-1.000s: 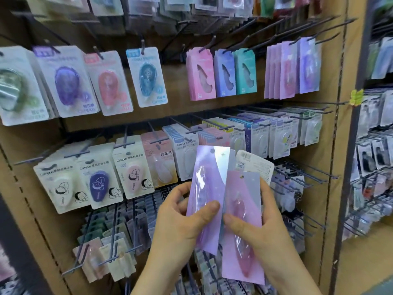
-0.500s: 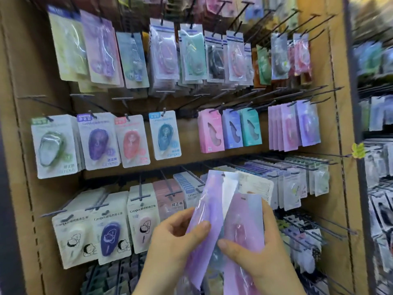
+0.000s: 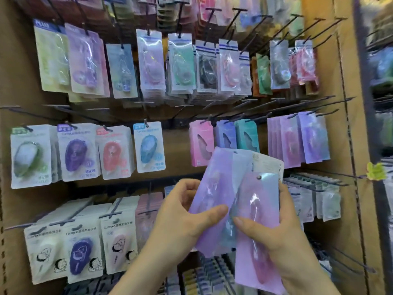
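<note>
Brown pegboard shop wall (image 3: 19,86), hung with rows of white carded correction tapes (image 3: 75,152). Before its lower rows: my left hand (image 3: 180,218), thumb in front, gripping a glossy lilac rectangular plastic packet (image 3: 214,188); my right hand (image 3: 282,237) likewise gripping a glossy pink rectangular plastic packet (image 3: 259,209). The two packets overlap.

- Yellow-green pack (image 3: 52,58), top row, far left: "PLUS" in white on the blue header.
- Blue-tape pack (image 3: 148,146), middle row: "Campus" along the foot, "修正带" just above it.
- Purple-tape pack (image 3: 76,152), same row: "Campus" at the foot, "修正带" above it.
- Green-tape pack (image 3: 29,156), far left of that row: "修正带" at lower right.
- Navy-tape pack (image 3: 81,250) and pink-tape pack (image 3: 119,243), bottom row: "Campus" opens the header line; the Chinese characters after it are too blurred to read.
- Held purple pack (image 3: 214,188), pink pack (image 3: 255,241) and white card (image 3: 269,165): print too small or blurred to read.
</note>
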{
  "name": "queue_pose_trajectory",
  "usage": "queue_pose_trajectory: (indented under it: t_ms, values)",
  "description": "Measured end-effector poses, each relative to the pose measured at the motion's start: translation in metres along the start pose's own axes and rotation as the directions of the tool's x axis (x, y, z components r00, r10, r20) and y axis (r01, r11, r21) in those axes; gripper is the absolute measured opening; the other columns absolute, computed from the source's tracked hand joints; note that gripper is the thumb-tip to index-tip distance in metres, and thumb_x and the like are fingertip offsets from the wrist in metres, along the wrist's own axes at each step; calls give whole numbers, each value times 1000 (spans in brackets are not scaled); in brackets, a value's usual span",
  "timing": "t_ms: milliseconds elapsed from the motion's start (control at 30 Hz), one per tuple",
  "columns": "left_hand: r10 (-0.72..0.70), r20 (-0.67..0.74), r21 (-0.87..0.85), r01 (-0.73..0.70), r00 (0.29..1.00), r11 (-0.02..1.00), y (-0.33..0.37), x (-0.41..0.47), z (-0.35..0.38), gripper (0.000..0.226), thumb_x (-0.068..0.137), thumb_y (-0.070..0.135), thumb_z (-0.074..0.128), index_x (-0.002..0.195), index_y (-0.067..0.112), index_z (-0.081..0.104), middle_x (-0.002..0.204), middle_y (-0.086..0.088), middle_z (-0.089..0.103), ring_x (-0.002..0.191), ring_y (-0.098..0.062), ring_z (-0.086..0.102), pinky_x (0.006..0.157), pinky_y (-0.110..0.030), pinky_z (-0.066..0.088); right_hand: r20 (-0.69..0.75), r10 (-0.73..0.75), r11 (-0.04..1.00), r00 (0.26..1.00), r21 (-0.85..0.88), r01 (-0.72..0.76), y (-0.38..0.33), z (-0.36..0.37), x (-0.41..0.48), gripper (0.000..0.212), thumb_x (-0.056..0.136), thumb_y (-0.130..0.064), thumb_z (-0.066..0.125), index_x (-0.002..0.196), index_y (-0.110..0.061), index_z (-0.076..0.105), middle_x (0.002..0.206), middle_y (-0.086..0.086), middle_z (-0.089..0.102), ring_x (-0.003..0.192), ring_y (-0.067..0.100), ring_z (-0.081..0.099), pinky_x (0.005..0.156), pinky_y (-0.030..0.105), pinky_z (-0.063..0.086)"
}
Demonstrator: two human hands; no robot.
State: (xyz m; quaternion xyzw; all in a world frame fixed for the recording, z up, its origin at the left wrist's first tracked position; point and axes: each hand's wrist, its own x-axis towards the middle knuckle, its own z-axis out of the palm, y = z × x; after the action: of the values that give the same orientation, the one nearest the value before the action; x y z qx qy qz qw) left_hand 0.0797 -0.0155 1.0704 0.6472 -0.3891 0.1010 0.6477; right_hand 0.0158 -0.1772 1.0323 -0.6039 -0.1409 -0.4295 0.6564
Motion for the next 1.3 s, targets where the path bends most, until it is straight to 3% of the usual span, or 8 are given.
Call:
queue_pose_trajectory:
  t_ms: [167,333,600,733,867,1033,1167,1300]
  values:
    - [1,-125,-16,-3,992,1000,0,35,52,58,61,30,91,105,21,54,89,2,76,80,-20,74,70,-42,60,24,-18,996,1000,88,16,7,-50,33,88,47,-6,86,126,-29,53,117,0,70,105,19,69,73,29,59]
    - [30,-99,6,-29,995,1000,-3,60,99,60,61,28,81,113,32,51,95,22,70,86,-7,71,67,-22,57,-3,-65,998,998,15,65,15,-90,58,84,50,-10,84,124,-36,52,117,-13,68,107,8,67,82,24,57]
    - [-12,-27,40,13,1000,999,-16,75,135,66,55,9,90,110,23,57,97,8,75,89,-13,73,67,-25,58,6,-88,989,996,-118,88,24,-124,66,84,53,-24,85,126,-41,46,117,-37,59,108,-16,56,79,-2,40]
    - [37,-45,6,-37,998,999,-20,71,146,59,59,-17,81,108,6,56,91,0,75,81,-10,72,62,-23,56,7,-126,979,992,-158,125,24,-122,63,84,59,-13,93,123,-40,46,112,-44,56,103,-22,54,78,-6,36]
    - [80,-95,-39,-84,992,996,-22,66,133,57,56,-9,86,103,10,59,91,0,76,82,-13,73,63,-24,57,-30,-127,979,992,-167,120,28,-112,58,87,52,-28,93,125,-41,47,116,-41,56,107,-20,53,81,-5,36]
    - [24,-67,-63,-28,997,998,-17,55,106,48,67,15,77,112,14,60,99,2,76,91,-15,73,67,-21,56,42,-52,993,998,-100,56,23,-94,56,93,50,-5,94,125,-38,50,107,-36,64,99,-18,59,76,0,44]
    - [-16,-43,-5,16,999,1000,-12,41,74,41,77,28,73,116,24,60,105,9,74,96,-10,71,80,-31,59,117,-5,1000,993,5,5,29,-66,53,89,49,-10,89,125,-42,54,119,-13,69,110,9,66,85,34,58]
    - [-120,-62,-119,112,991,987,-8,28,29,32,80,32,69,109,21,64,80,12,71,67,-3,67,63,-25,54,153,-9,995,988,101,-7,36,-25,46,93,44,-14,92,126,-38,55,122,-6,68,112,17,67,90,42,56]
